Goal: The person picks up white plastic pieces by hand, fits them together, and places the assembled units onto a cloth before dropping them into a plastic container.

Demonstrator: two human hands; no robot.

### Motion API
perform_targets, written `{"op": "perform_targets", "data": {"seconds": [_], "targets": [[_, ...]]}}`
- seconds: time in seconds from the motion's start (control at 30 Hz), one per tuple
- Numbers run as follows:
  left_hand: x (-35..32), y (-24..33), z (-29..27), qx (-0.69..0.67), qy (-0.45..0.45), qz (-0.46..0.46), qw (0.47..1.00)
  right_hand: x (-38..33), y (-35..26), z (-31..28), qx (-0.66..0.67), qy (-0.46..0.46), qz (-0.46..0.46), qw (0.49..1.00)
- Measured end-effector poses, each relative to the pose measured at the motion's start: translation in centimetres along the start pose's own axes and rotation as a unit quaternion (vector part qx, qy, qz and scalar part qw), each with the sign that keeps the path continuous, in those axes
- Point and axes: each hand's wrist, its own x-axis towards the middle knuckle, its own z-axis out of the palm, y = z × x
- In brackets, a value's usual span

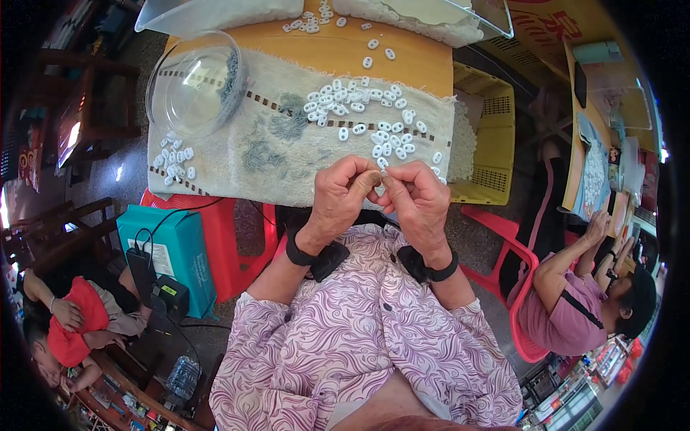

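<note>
Right at the near edge of the table (417,61) the person's two hands meet, fingertips pressed together over one small white piece (380,188). The left hand (343,195) pinches it between thumb and forefinger, and the right hand (417,200) closes on it from the other side, so both are clamped on the same bit; how the piece itself is turned I cannot tell, the fingers hide most of it. Holding it up close to the body seems to give a better look at fine work.

Just beyond the hands a pale towel (287,144) covers the wood, likely to keep the little parts from rolling or sliding. A loose heap of white oval pieces (366,111) lies on its far right part, within easy reach of the hands, and a smaller cluster (175,159) sits apart at the near left. A clear plastic bowl (195,82) stands on the towel's far left corner. To the right of the table, a yellow crate (496,136) holds more white pieces. Black bands wrap both wrists. Farther right, another person sits on a red chair (521,287).
</note>
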Motion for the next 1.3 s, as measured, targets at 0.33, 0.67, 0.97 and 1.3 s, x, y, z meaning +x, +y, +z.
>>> {"op": "perform_targets", "data": {"seconds": [0.33,0.67,0.97,1.3], "targets": [[0.0,-0.24,0.11,-0.061,0.021,-0.055,0.996,0.52,-0.35,-0.09,0.095,-0.032,0.071,0.992],[-0.02,-0.11,-0.14,-0.079,-0.006,-0.068,0.995,0.84,-0.24,-0.76,0.125,-0.018,0.128,0.984],[0.09,-0.32,0.2,-0.043,-0.012,-0.071,0.996,0.8,-0.53,-0.84,0.089,-0.012,0.134,0.987],[0.22,-0.16,0.62,-0.056,-0.01,-0.061,0.997,0.66,-0.41,-0.67,0.089,-0.022,0.099,0.991]]}}
